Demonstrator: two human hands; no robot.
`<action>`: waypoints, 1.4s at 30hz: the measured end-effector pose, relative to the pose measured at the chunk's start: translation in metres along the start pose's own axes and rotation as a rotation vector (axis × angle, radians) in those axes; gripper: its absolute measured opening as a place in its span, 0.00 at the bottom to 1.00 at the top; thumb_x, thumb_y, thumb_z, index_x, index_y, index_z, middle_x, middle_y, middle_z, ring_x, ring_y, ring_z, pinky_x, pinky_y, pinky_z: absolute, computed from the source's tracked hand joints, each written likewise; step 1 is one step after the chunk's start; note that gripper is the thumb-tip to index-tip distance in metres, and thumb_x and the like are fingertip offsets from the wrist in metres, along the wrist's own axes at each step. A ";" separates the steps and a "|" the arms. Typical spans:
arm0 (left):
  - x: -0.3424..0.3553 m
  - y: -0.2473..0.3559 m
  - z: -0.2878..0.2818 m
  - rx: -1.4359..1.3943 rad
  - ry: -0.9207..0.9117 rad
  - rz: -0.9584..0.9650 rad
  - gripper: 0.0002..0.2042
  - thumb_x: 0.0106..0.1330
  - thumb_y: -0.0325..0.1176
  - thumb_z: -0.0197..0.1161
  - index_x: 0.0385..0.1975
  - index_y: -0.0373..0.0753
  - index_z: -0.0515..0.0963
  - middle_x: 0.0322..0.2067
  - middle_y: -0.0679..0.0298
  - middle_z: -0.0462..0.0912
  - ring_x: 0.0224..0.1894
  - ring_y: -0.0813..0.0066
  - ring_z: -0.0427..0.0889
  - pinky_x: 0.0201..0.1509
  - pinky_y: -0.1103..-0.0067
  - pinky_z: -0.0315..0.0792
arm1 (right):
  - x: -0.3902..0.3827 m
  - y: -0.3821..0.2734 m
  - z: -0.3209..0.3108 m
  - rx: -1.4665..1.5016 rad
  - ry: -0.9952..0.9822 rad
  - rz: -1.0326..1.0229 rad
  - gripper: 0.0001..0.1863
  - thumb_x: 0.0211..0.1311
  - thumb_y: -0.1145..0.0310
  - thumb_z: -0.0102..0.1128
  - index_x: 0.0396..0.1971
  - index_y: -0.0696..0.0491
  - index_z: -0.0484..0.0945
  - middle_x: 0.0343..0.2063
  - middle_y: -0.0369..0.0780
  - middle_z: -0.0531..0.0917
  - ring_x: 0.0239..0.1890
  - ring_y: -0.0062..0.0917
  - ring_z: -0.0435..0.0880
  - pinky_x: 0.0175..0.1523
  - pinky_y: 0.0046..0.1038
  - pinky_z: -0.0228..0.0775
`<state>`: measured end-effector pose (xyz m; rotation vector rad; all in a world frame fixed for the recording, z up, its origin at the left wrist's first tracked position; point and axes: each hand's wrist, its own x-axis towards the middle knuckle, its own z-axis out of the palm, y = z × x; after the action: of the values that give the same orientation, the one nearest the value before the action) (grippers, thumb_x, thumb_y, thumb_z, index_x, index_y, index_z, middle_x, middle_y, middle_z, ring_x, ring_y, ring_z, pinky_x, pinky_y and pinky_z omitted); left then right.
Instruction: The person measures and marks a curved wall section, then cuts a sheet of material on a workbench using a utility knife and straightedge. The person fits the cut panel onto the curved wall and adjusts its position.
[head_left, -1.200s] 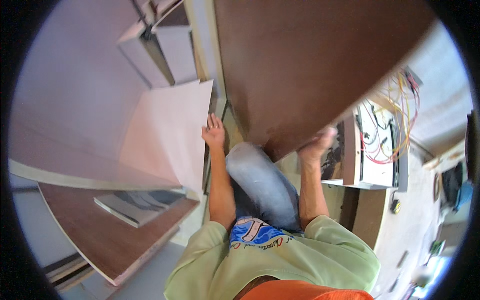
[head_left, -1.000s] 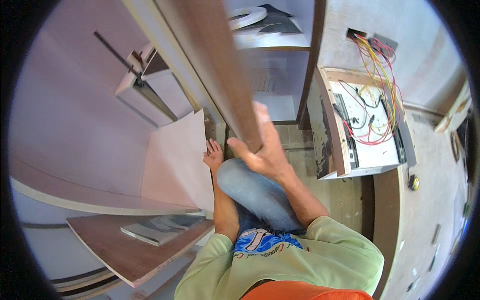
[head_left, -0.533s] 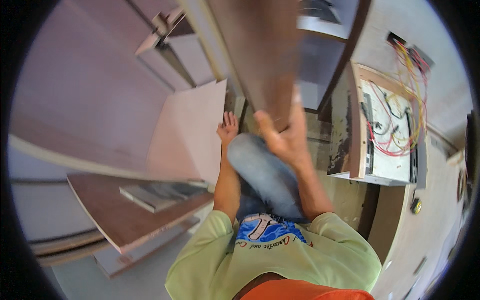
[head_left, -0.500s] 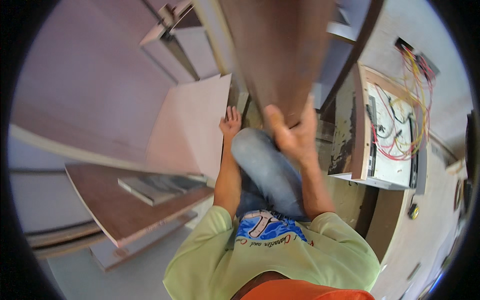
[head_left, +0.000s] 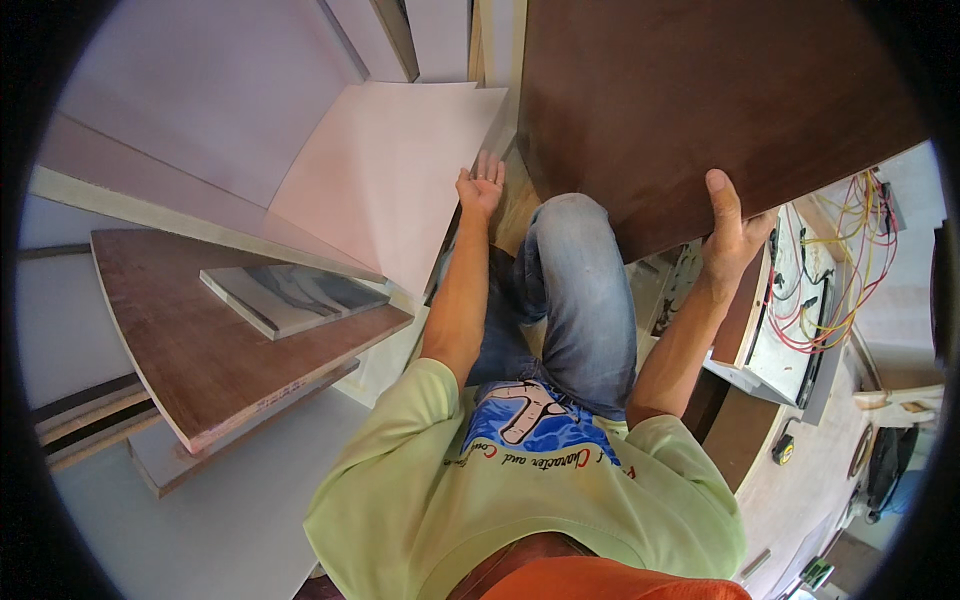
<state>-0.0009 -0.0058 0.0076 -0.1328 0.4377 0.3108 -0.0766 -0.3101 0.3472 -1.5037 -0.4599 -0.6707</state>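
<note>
A large dark brown board (head_left: 690,110) stands at the upper right, its broad face toward me. My right hand (head_left: 733,238) grips its lower edge, thumb on the face and fingers behind, mostly hidden. My left hand (head_left: 482,186) is open with fingers stretched out, beside the right edge of a pinkish-white panel (head_left: 380,170). Whether the palm presses on that edge I cannot tell. Nothing is held in it. Between my arms, my bent knee (head_left: 575,250) rises just below the brown board.
To the left, a brown board (head_left: 150,330) bears a small grey marbled slab (head_left: 290,295). At right, an open box (head_left: 770,372) holds loose red and yellow wires (head_left: 852,250). A tape measure (head_left: 784,448) lies on the pale surface (head_left: 815,480) below it.
The brown board has swung right and turned, from a narrow, blurred shape to its broad face. My right hand has moved right with it. The left hand stays by the pinkish-white panel.
</note>
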 end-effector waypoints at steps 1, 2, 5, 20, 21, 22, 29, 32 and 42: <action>0.003 0.000 -0.003 0.015 0.021 0.009 0.25 0.83 0.50 0.34 0.71 0.41 0.56 0.70 0.60 0.69 0.72 0.53 0.67 0.72 0.54 0.66 | 0.003 0.004 -0.004 0.013 0.006 -0.003 0.31 0.57 0.65 0.78 0.56 0.60 0.74 0.48 0.41 0.80 0.49 0.29 0.77 0.59 0.31 0.66; 0.007 -0.001 -0.006 0.019 0.028 -0.001 0.25 0.83 0.50 0.34 0.70 0.41 0.56 0.70 0.60 0.69 0.72 0.52 0.67 0.72 0.54 0.66 | 0.006 0.008 -0.009 0.025 0.012 -0.010 0.31 0.57 0.65 0.78 0.56 0.60 0.74 0.48 0.41 0.80 0.49 0.29 0.77 0.60 0.31 0.66; 0.013 -0.001 -0.019 -0.048 -0.016 -0.055 0.26 0.82 0.51 0.35 0.69 0.39 0.59 0.71 0.60 0.69 0.72 0.51 0.67 0.73 0.54 0.66 | 0.010 0.016 -0.023 -0.006 0.010 0.049 0.39 0.54 0.61 0.79 0.62 0.62 0.71 0.56 0.47 0.78 0.58 0.35 0.75 0.68 0.35 0.61; -0.014 -0.017 -0.089 0.375 0.158 -0.117 0.30 0.78 0.53 0.46 0.76 0.54 0.49 0.70 0.56 0.68 0.69 0.47 0.71 0.71 0.53 0.67 | 0.026 0.015 -0.041 0.176 -0.163 0.135 0.37 0.54 0.59 0.77 0.60 0.61 0.71 0.54 0.43 0.80 0.57 0.32 0.78 0.63 0.35 0.68; -0.018 -0.016 -0.091 0.429 0.094 -0.144 0.31 0.78 0.53 0.46 0.76 0.53 0.49 0.70 0.55 0.68 0.69 0.47 0.70 0.71 0.53 0.67 | 0.025 0.016 -0.041 0.179 -0.166 0.130 0.38 0.54 0.59 0.76 0.60 0.61 0.71 0.55 0.43 0.80 0.57 0.32 0.78 0.63 0.35 0.67; -0.025 -0.016 -0.094 0.507 0.087 -0.163 0.31 0.78 0.52 0.47 0.76 0.52 0.49 0.70 0.54 0.68 0.69 0.47 0.70 0.71 0.54 0.66 | 0.024 0.016 -0.041 0.191 -0.167 0.150 0.38 0.54 0.59 0.76 0.61 0.61 0.71 0.55 0.43 0.80 0.57 0.32 0.78 0.63 0.35 0.67; -0.068 -0.004 -0.090 0.742 0.017 -0.102 0.29 0.77 0.50 0.49 0.73 0.46 0.54 0.70 0.51 0.67 0.71 0.47 0.67 0.74 0.55 0.61 | 0.015 -0.011 -0.025 0.228 -0.179 0.082 0.37 0.54 0.65 0.73 0.63 0.60 0.69 0.55 0.43 0.80 0.57 0.32 0.78 0.63 0.34 0.67; -0.074 0.003 -0.082 0.814 0.046 -0.091 0.25 0.77 0.49 0.49 0.69 0.45 0.60 0.68 0.52 0.70 0.68 0.49 0.70 0.72 0.56 0.62 | 0.006 -0.025 -0.014 0.242 -0.183 0.046 0.37 0.55 0.69 0.70 0.65 0.60 0.68 0.56 0.44 0.79 0.57 0.32 0.78 0.64 0.33 0.68; -0.073 0.055 -0.056 1.181 -0.221 0.268 0.15 0.73 0.46 0.56 0.52 0.45 0.74 0.50 0.58 0.83 0.48 0.65 0.82 0.52 0.67 0.76 | -0.031 -0.046 0.047 0.162 -0.144 -0.136 0.39 0.58 0.80 0.61 0.72 0.59 0.61 0.65 0.48 0.70 0.68 0.37 0.69 0.73 0.37 0.58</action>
<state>-0.1031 0.0155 -0.0145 1.1101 0.3616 0.2830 -0.1236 -0.2576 0.3631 -1.3812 -0.7150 -0.6176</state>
